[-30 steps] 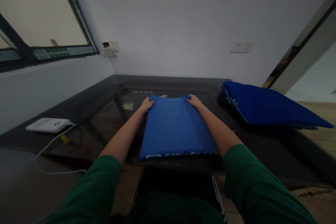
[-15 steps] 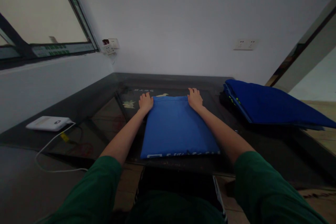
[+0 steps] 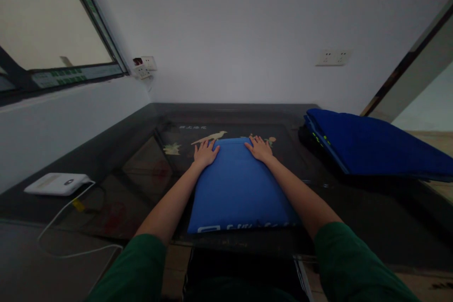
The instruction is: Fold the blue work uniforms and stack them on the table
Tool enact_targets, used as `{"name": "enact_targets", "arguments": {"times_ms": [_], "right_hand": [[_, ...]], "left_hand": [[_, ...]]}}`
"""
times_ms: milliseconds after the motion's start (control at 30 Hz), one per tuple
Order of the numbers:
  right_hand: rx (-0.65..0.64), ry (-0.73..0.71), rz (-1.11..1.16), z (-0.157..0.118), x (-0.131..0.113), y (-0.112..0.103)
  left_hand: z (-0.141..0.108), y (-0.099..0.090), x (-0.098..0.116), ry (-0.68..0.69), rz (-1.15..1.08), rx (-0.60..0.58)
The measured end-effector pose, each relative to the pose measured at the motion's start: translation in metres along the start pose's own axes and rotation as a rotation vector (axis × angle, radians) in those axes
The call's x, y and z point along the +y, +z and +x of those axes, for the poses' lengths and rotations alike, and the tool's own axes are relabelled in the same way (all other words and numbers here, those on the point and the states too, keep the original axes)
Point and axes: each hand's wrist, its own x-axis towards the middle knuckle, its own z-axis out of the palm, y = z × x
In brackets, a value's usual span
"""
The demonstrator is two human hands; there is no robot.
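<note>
In front of me a folded blue cloth (image 3: 244,188) lies flat on a dark glossy table (image 3: 354,226). White lettering runs along its near edge, partly turned out of sight. My left hand (image 3: 206,152) rests on the far left corner of the cloth, palm down with its fingers spread. On the far right corner lies my right hand (image 3: 261,149), also flat and open, fingers pointing away from me. Neither hand grips the cloth; both press on its top.
A darker blue folded fabric pile (image 3: 375,144) lies at the right, hanging past the table's edge. At the left sits a white device (image 3: 58,184) with a white cable (image 3: 56,231). Wall sockets (image 3: 332,57) are above the table, and a window (image 3: 63,23) is at upper left.
Both hands have come inward from the cloth's far corners and now lie flatter on it. The cloth's far edge has become narrower. My view has shifted slightly, showing more of the bird picture.
</note>
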Motion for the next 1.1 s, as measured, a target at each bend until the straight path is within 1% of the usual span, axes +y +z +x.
{"name": "enact_targets", "arguments": {"times_ms": [100,167,200,267,300,333,367,433,467,533,600,700,767,833,900,967,1033,1100], "right_hand": [[0.015,-0.001,-0.003,-0.003,0.001,-0.002],[0.099,-0.032,-0.034,-0.008,-0.003,-0.006],[0.157,-0.086,-0.060,-0.011,-0.006,-0.009],[0.256,-0.236,-0.110,-0.018,-0.015,-0.016],[0.276,-0.296,-0.120,-0.020,-0.021,-0.019],[0.270,-0.330,-0.117,-0.023,-0.026,-0.022],[0.235,-0.331,-0.103,-0.025,-0.030,-0.023],[0.129,-0.288,-0.073,-0.029,-0.035,-0.022],[0.078,-0.276,-0.066,-0.030,-0.034,-0.021],[0.015,-0.274,-0.067,-0.032,-0.030,-0.018],[0.011,-0.280,-0.068,-0.034,-0.022,-0.018],[0.029,-0.273,-0.059,-0.040,-0.015,-0.027],[0.066,-0.270,-0.021,-0.053,-0.013,-0.036],[0.085,-0.322,0.037,-0.077,-0.014,-0.041],[0.047,-0.421,0.075,-0.108,-0.016,-0.041],[-0.028,-0.475,0.072,-0.140,-0.016,-0.037],[-0.092,-0.468,0.036,-0.164,-0.014,-0.032],[-0.122,-0.455,-0.008,-0.176,-0.009,-0.029]], "left_hand": [[-0.002,-0.002,0.000,-0.038,0.027,-0.004],[-0.004,-0.006,0.005,-0.049,0.078,0.052],[-0.005,-0.008,0.008,-0.034,0.112,0.106],[-0.007,-0.013,0.019,0.043,0.152,0.211],[-0.008,-0.015,0.026,0.098,0.141,0.225],[-0.010,-0.015,0.033,0.153,0.110,0.202],[-0.012,-0.015,0.039,0.199,0.071,0.153],[-0.016,-0.010,0.048,0.262,0.017,0.048],[-0.017,-0.007,0.050,0.278,0.010,0.021],[-0.020,0.000,0.049,0.276,0.013,0.019],[-0.021,0.002,0.046,0.260,0.012,0.041],[-0.029,-0.004,0.042,0.289,0.019,0.109],[-0.045,-0.013,0.043,0.353,0.018,0.157],[-0.072,-0.019,0.045,0.461,-0.012,0.153],[-0.104,-0.023,0.047,0.580,-0.059,0.092],[-0.132,-0.023,0.047,0.650,-0.083,0.002],[-0.149,-0.021,0.044,0.665,-0.067,-0.073],[-0.154,-0.019,0.040,0.668,-0.033,-0.110]]}}
